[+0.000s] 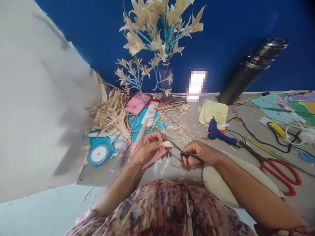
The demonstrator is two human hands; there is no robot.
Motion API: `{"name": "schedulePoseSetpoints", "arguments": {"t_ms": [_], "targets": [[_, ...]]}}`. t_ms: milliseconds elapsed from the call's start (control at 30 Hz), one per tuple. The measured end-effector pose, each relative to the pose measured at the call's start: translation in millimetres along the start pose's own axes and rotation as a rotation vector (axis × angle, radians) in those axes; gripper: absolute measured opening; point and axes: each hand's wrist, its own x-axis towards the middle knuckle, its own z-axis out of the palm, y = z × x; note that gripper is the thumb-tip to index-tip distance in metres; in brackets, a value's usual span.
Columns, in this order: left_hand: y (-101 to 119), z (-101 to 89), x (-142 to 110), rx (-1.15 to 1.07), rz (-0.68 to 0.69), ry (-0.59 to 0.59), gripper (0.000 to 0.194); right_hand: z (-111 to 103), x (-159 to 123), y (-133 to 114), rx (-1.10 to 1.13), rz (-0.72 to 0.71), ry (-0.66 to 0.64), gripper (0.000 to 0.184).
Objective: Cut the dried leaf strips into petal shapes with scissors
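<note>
Between the thumb and fingers of my left hand [149,147] is a small pale piece of dried husk [167,144]. My right hand [197,153] grips black-handled scissors [192,156], whose blades point up and left, close beside the husk piece. Whether the blades touch it I cannot tell. Under my hands lie pink paper [155,158] and scattered pale clippings [181,134]. A bundle of thin dark wires [123,159] lies left of my left wrist.
Dried husks [110,111] pile up at the left, near a blue ribbon roll [98,154]. Husk flowers [157,42] stand at the back. A blue glue gun [218,131], red-handled scissors [280,172], cords and a dark flask [246,75] occupy the right side.
</note>
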Motion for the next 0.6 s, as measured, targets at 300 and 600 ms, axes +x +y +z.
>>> {"name": "schedulePoseSetpoints", "arguments": {"t_ms": [300,600], "targets": [[0.1,-5.4,-2.4,-0.004,-0.028,-0.018,0.024,-1.2,-0.6,0.7,-0.034,0.028,0.002,0.052],[4.2,-10.3,-3.7,0.038,-0.02,-0.03,0.024,3.5,-0.6,-1.0,-0.048,0.054,0.036,0.05]]}}
